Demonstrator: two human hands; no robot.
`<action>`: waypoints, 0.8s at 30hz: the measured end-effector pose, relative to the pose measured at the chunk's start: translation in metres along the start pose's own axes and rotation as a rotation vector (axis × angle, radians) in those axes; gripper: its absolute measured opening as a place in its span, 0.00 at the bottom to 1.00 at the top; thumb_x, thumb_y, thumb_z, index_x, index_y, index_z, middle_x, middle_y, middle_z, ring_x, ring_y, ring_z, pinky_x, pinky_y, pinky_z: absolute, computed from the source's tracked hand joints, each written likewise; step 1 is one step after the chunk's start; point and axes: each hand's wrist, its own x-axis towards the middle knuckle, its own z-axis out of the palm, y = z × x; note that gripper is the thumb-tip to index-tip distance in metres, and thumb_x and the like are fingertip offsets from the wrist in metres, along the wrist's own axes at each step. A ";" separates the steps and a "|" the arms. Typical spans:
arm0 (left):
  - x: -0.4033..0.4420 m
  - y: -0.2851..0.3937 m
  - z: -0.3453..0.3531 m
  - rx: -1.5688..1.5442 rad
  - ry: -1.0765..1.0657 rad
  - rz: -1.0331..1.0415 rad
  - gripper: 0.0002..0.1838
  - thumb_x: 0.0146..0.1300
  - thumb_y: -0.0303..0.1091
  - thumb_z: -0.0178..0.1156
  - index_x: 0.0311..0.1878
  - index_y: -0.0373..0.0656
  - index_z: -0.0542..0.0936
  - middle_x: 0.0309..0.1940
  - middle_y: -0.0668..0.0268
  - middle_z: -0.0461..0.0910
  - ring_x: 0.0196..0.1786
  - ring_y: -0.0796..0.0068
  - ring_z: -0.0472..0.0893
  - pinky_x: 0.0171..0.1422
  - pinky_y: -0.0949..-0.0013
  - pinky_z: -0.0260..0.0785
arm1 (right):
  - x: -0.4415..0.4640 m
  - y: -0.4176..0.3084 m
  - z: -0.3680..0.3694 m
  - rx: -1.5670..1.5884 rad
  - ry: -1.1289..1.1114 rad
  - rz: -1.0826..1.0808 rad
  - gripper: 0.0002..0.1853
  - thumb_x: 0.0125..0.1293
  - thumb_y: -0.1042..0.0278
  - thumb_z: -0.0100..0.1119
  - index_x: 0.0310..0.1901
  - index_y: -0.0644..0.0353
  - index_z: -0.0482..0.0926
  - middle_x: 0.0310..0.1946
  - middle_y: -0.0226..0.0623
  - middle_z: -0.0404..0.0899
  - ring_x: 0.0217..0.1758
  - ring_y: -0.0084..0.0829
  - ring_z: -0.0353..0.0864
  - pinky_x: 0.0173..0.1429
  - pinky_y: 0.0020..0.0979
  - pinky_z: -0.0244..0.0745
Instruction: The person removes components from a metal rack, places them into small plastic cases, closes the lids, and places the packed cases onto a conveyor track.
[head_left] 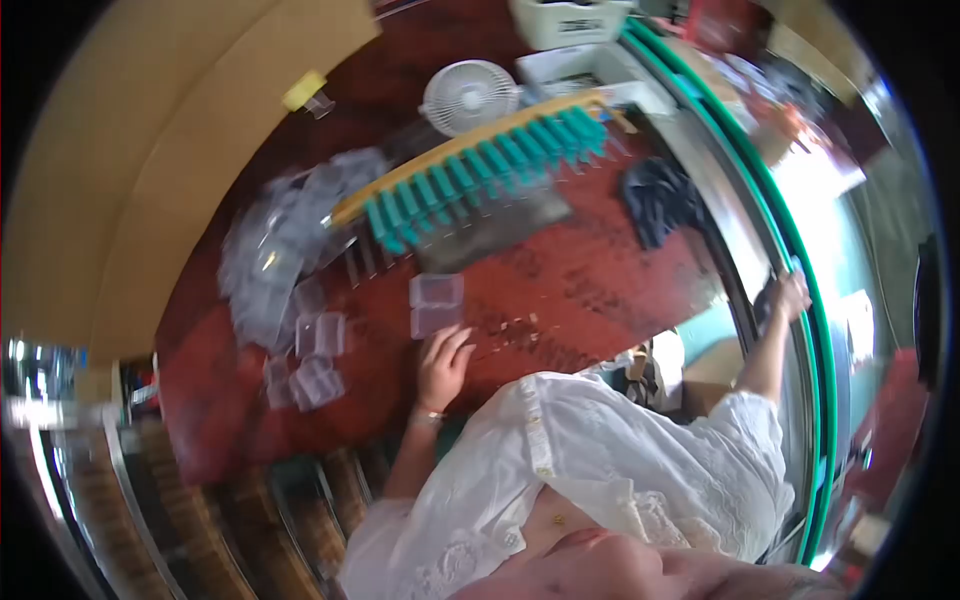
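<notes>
My left hand [445, 368] is over the red tabletop with its fingers stretched out and slightly apart. Its fingertips are at the lower edge of a clear plastic box [437, 305] that lies opened flat; whether they touch it I cannot tell. Several more clear boxes [320, 335] lie to the left of this hand. At the far right, my right hand [790, 296] is closed at the green-edged rail [752, 170]. A dark shape shows beside its fingers. What it grips is blurred and partly hidden.
A yellow bar [480, 135] carries a row of teal handles [490, 170] with thin metal shafts. Behind it stand a white fan [470, 97] and a white tray [590, 70]. Clear plastic pieces [265, 250] are heaped left; black crumpled material [660, 200] lies right. Cardboard [180, 110] borders the left.
</notes>
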 end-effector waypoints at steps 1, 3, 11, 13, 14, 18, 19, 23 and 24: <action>0.008 0.002 -0.001 -0.061 0.039 0.019 0.15 0.59 0.29 0.68 0.49 0.40 0.80 0.48 0.56 0.79 0.49 0.57 0.79 0.56 0.60 0.72 | -0.001 -0.006 -0.003 -0.089 -0.030 -0.124 0.33 0.67 0.34 0.48 0.65 0.47 0.72 0.63 0.39 0.75 0.63 0.42 0.74 0.59 0.48 0.72; 0.028 -0.027 -0.004 -0.245 0.309 -0.215 0.26 0.55 0.30 0.73 0.55 0.39 0.75 0.50 0.59 0.77 0.51 0.64 0.78 0.57 0.62 0.72 | -0.010 -0.044 -0.007 0.053 0.299 0.105 0.34 0.66 0.35 0.52 0.64 0.52 0.73 0.62 0.43 0.75 0.62 0.42 0.75 0.61 0.49 0.70; 0.136 -0.086 -0.032 -0.978 0.316 -0.389 0.30 0.56 0.32 0.72 0.60 0.43 0.69 0.51 0.69 0.73 0.52 0.77 0.73 0.61 0.70 0.68 | -0.291 -0.323 -0.259 1.101 -0.186 -1.242 0.51 0.44 0.46 0.75 0.70 0.55 0.63 0.70 0.45 0.62 0.69 0.51 0.64 0.67 0.51 0.63; 0.140 -0.089 -0.029 -1.306 0.333 -0.436 0.27 0.59 0.31 0.70 0.60 0.44 0.70 0.51 0.72 0.73 0.51 0.80 0.73 0.60 0.71 0.68 | -0.317 -0.358 -0.260 1.065 0.030 -1.468 0.47 0.44 0.46 0.75 0.66 0.54 0.66 0.74 0.41 0.56 0.74 0.47 0.57 0.69 0.52 0.61; 0.139 -0.088 -0.029 -1.294 0.354 -0.429 0.27 0.59 0.30 0.68 0.60 0.45 0.69 0.52 0.74 0.73 0.52 0.83 0.73 0.58 0.73 0.67 | -0.319 -0.371 -0.255 1.064 0.026 -1.465 0.47 0.44 0.46 0.75 0.66 0.54 0.66 0.74 0.41 0.56 0.74 0.47 0.57 0.69 0.52 0.61; 0.139 -0.075 -0.045 -1.042 0.287 -0.340 0.24 0.59 0.29 0.69 0.58 0.43 0.72 0.49 0.74 0.75 0.50 0.83 0.73 0.57 0.75 0.67 | -0.321 -0.389 -0.258 0.783 -0.049 -1.707 0.41 0.42 0.46 0.76 0.59 0.53 0.71 0.65 0.41 0.62 0.68 0.44 0.62 0.66 0.47 0.65; 0.141 -0.075 -0.051 -1.005 0.223 -0.392 0.23 0.59 0.29 0.69 0.56 0.43 0.74 0.47 0.74 0.76 0.48 0.83 0.74 0.56 0.75 0.67 | -0.320 -0.388 -0.261 0.673 -0.205 -1.690 0.40 0.42 0.47 0.77 0.56 0.53 0.72 0.60 0.41 0.65 0.64 0.44 0.65 0.64 0.46 0.67; 0.141 -0.072 -0.051 -0.983 0.221 -0.434 0.19 0.57 0.27 0.69 0.52 0.41 0.78 0.42 0.73 0.78 0.45 0.82 0.75 0.55 0.73 0.68 | -0.312 -0.386 -0.261 0.585 -0.248 -1.608 0.38 0.42 0.46 0.77 0.54 0.53 0.72 0.49 0.39 0.67 0.59 0.42 0.66 0.57 0.43 0.71; 0.139 -0.072 -0.049 -0.984 0.219 -0.435 0.19 0.57 0.27 0.69 0.52 0.41 0.78 0.42 0.73 0.78 0.45 0.82 0.75 0.55 0.73 0.68 | -0.312 -0.386 -0.256 0.676 -0.237 -1.534 0.37 0.42 0.47 0.77 0.53 0.53 0.73 0.48 0.40 0.67 0.58 0.44 0.67 0.55 0.44 0.72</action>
